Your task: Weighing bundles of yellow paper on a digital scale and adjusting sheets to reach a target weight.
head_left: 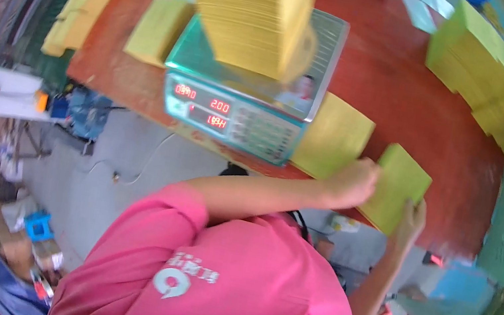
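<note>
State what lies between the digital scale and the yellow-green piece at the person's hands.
In the head view, a flat yellow piece lies there beside the scale, then a strip of red table and the left hand.

Left hand (355, 184), right hand (413, 221) — yellow stack (397, 185) between

Observed one rectangular, yellow-green paper sheaf (399, 185), broad face up, edges straight, far end angled rightward, positioned at near edge of red table (452, 210); whether resting or slightly raised, not determinable.
</note>
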Action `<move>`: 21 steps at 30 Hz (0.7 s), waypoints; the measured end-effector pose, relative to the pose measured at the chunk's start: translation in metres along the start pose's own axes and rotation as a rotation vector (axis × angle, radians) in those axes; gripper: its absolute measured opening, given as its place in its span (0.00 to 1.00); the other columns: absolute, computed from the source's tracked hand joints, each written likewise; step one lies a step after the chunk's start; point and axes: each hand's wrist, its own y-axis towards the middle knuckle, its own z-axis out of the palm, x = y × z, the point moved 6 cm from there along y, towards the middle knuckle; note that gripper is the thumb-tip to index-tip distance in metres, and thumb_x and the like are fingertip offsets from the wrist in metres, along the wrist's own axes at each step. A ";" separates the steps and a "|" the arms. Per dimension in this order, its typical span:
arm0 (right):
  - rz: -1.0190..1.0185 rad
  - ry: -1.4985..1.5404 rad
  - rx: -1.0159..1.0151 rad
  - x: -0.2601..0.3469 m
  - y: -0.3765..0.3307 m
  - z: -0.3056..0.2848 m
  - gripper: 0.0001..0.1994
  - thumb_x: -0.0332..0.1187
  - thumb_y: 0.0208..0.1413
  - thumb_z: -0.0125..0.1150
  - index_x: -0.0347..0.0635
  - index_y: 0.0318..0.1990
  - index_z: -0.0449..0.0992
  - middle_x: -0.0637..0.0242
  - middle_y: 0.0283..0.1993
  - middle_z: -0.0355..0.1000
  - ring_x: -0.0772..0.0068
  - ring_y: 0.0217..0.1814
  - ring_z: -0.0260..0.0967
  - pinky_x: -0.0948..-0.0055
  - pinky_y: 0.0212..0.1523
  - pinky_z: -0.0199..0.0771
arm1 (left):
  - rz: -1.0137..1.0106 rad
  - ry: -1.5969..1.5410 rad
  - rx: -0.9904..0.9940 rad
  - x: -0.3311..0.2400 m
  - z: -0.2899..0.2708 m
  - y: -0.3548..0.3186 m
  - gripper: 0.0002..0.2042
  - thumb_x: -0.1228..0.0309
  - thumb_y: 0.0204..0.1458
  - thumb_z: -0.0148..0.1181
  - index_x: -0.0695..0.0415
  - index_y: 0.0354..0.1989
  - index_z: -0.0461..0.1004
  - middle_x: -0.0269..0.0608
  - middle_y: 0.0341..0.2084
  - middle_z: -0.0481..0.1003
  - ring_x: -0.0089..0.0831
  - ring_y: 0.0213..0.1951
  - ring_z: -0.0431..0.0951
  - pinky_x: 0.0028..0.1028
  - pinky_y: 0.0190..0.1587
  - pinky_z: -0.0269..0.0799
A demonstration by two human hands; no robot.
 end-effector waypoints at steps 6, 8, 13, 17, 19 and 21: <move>-0.025 -0.145 -0.050 0.010 0.001 0.004 0.20 0.22 0.60 0.51 0.31 0.61 0.65 0.59 0.50 0.72 0.74 0.48 0.69 0.73 0.50 0.70 | -0.118 0.002 -0.011 -0.010 -0.011 -0.007 0.12 0.74 0.49 0.60 0.69 0.38 0.70 0.58 0.38 0.72 0.55 0.42 0.75 0.44 0.45 0.73; -0.079 -0.151 -0.077 0.005 0.005 -0.003 0.23 0.21 0.59 0.53 0.32 0.63 0.64 0.55 0.56 0.70 0.73 0.51 0.69 0.73 0.52 0.70 | -0.107 -0.018 0.002 -0.018 -0.014 -0.014 0.13 0.73 0.49 0.61 0.68 0.40 0.69 0.57 0.39 0.72 0.54 0.40 0.76 0.44 0.44 0.74; -0.178 -0.342 -0.032 0.006 0.011 -0.003 0.21 0.23 0.60 0.54 0.33 0.62 0.66 0.57 0.58 0.70 0.71 0.53 0.69 0.73 0.54 0.69 | 0.073 -0.081 -0.097 -0.037 -0.042 -0.039 0.17 0.73 0.49 0.61 0.67 0.47 0.70 0.54 0.39 0.72 0.51 0.38 0.76 0.42 0.41 0.73; -0.190 -0.357 0.009 -0.004 0.016 -0.007 0.22 0.22 0.59 0.54 0.32 0.62 0.65 0.58 0.58 0.70 0.72 0.53 0.69 0.73 0.55 0.68 | 0.169 -0.171 -0.123 -0.041 -0.088 -0.071 0.15 0.74 0.50 0.62 0.63 0.47 0.73 0.48 0.35 0.75 0.45 0.35 0.77 0.37 0.38 0.74; -0.188 -0.324 0.015 -0.012 0.022 -0.011 0.22 0.23 0.59 0.54 0.33 0.62 0.66 0.58 0.58 0.70 0.72 0.53 0.69 0.73 0.55 0.69 | 0.156 -0.196 -0.194 -0.038 -0.123 -0.094 0.10 0.75 0.51 0.62 0.63 0.42 0.76 0.46 0.32 0.77 0.40 0.33 0.79 0.32 0.36 0.75; -0.191 -0.291 0.016 -0.014 0.023 -0.013 0.22 0.23 0.59 0.55 0.33 0.62 0.66 0.58 0.58 0.70 0.72 0.53 0.69 0.72 0.55 0.69 | 0.086 -0.147 -0.222 -0.016 -0.150 -0.116 0.08 0.76 0.53 0.61 0.62 0.42 0.76 0.45 0.34 0.78 0.36 0.33 0.81 0.29 0.35 0.75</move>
